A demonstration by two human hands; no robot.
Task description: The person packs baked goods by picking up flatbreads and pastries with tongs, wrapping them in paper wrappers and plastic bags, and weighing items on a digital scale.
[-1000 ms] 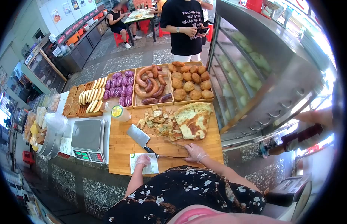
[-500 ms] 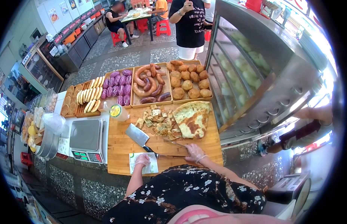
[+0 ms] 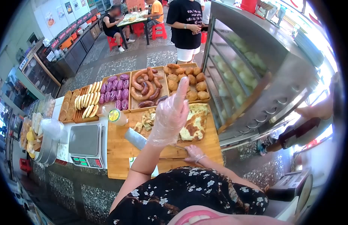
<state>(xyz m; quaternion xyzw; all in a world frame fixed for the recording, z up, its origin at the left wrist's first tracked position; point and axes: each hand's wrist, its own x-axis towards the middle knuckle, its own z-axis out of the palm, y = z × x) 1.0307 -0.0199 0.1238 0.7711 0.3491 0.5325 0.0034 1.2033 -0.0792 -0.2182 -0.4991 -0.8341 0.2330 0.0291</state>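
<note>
My left hand (image 3: 169, 118), in a clear glove, is raised over the wooden board (image 3: 117, 150), its index finger stretched up and the others curled, holding nothing. My gloved right hand (image 3: 195, 154) lies low on the board, closed round the handle end of metal tongs (image 3: 171, 159) with spread arms. A cleaver (image 3: 135, 138) lies left of them, its handle hidden behind my left forearm. Cut flatbread pieces (image 3: 146, 120) and a large browned flatbread (image 3: 194, 125) are partly covered by my left hand. Printed paper (image 3: 155, 172) shows beside my forearm.
Trays of sausages (image 3: 136, 93), purple buns (image 3: 114, 90), fried balls (image 3: 200, 86) and pale buns (image 3: 88, 100) line the back. A drink cup (image 3: 117, 117) and scale (image 3: 85, 140) are left; a steel cabinet (image 3: 256, 75) is right. A person in black (image 3: 185, 22) stands beyond.
My left hand has risen from the paper to above the flatbread, index finger now extended. My right hand stays at the tongs. The standing person's raised hand has come down.
</note>
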